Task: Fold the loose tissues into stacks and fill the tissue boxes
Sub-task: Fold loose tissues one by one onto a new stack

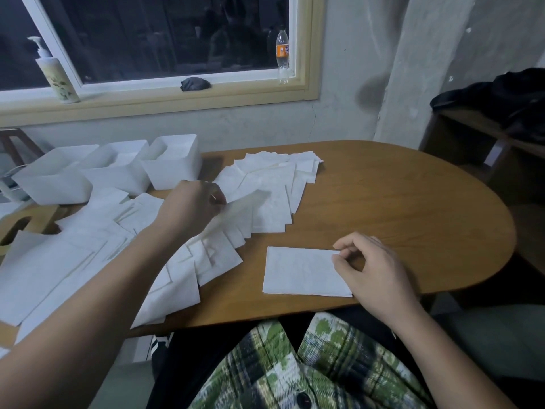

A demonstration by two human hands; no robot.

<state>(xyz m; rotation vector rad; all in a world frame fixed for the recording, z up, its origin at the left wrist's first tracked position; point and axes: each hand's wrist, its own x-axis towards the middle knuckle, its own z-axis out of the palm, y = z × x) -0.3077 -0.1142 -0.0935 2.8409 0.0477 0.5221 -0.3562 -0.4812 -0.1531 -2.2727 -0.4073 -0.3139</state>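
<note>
One folded tissue (pixel 300 271) lies flat on the near part of the counter (pixel 398 208), in front of the person. The right grip (pixel 368 264) pinches its right edge between thumb and forefinger. I cannot tell if it is a single piece or a very thin stack. To the left and behind it the loose tissues (pixel 274 208) are spread in a wide, overlapping heap. The left grip (pixel 191 202) reaches into this heap and pinches one sheet (pixel 244 202), which is raised a little from the others. Behind the heap three white tissue boxes (pixel 174 169) stand in a row near the wall. In my judgement the task is at an early stage: almost all tissues wait to be folded, and no stack is ready for a box. Whether the boxes already hold something is hard to make out, because their insides are pale and partly hidden. A wooden piece with a slot (pixel 26 219), perhaps a lid, is cut off at the left edge, and the heap also runs out of view there.
</note>
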